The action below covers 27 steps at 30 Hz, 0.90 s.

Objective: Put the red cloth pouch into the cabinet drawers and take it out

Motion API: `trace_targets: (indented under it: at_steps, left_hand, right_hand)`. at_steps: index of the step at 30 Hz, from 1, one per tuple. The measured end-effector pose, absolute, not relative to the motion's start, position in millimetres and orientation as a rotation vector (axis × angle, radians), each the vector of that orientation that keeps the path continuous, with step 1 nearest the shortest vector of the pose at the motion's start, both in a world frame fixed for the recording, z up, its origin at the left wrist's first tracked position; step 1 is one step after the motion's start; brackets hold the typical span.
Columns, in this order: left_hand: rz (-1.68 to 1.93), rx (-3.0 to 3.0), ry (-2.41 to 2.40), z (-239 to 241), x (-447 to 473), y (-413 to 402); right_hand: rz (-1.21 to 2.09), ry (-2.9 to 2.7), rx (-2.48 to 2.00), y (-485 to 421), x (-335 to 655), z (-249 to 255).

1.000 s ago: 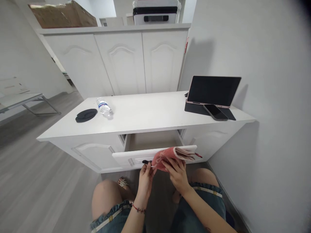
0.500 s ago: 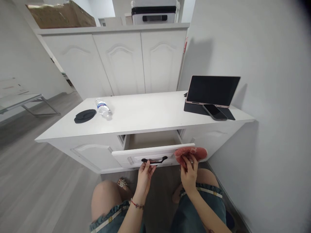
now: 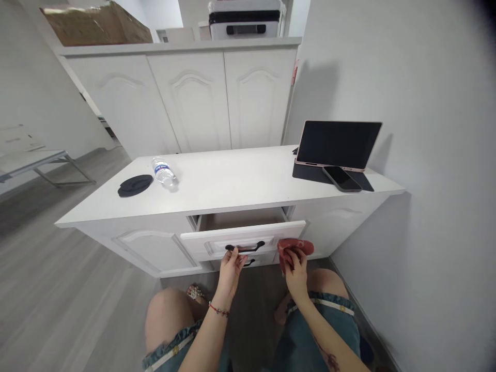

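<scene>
My left hand (image 3: 231, 268) has its fingers wrapped round the black drawer handle (image 3: 251, 248) from below. The white drawer (image 3: 205, 245) stands partly pulled out of the cabinet, and the part of its inside that shows holds nothing. In my right hand (image 3: 296, 271) is a bunched red cloth (image 3: 294, 247), close to the right end of the drawer front. Whether the cloth touches the drawer is hard to tell. Below, a second black handle (image 3: 250, 262) shows on a lower drawer front.
On the white cabinet top (image 3: 232, 181) lie a plastic bottle (image 3: 163, 172) and a black round mat (image 3: 135, 185) at left. A tablet (image 3: 339, 144) and a phone (image 3: 341, 179) are at right. A wall (image 3: 437, 206) rises on the right. My knees flank my arms.
The drawer has slid inward, away from me, with my left hand on its handle. My right hand and the cloth have shifted slightly left. The lower handle now shows.
</scene>
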<state>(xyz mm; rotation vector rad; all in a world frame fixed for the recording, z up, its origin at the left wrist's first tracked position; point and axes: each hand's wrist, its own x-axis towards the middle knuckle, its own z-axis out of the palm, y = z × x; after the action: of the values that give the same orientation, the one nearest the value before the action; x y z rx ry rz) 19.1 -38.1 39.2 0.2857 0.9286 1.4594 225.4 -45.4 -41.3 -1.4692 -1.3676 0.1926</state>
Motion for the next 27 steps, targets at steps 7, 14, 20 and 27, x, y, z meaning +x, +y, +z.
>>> trace_targets:
  at_steps: [7,14,20,27]
  left_hand:
    - [1.453,0.296,0.911,38.4,16.0,-20.0]
    - [1.459,0.287,0.939,40.0,15.6,-2.2]
    - [1.449,0.327,0.943,37.7,14.4,9.9]
    - [1.478,0.309,0.956,37.6,15.2,21.4]
  right_hand:
    - [0.369,-1.409,-1.464,-26.0,232.5,-58.0]
    - [0.916,-1.460,-1.490,-31.9,229.0,-81.0]
    - [1.275,-1.602,-1.412,-72.7,203.8,-99.6]
    - [1.498,-1.746,-1.341,-113.3,185.0,-104.5]
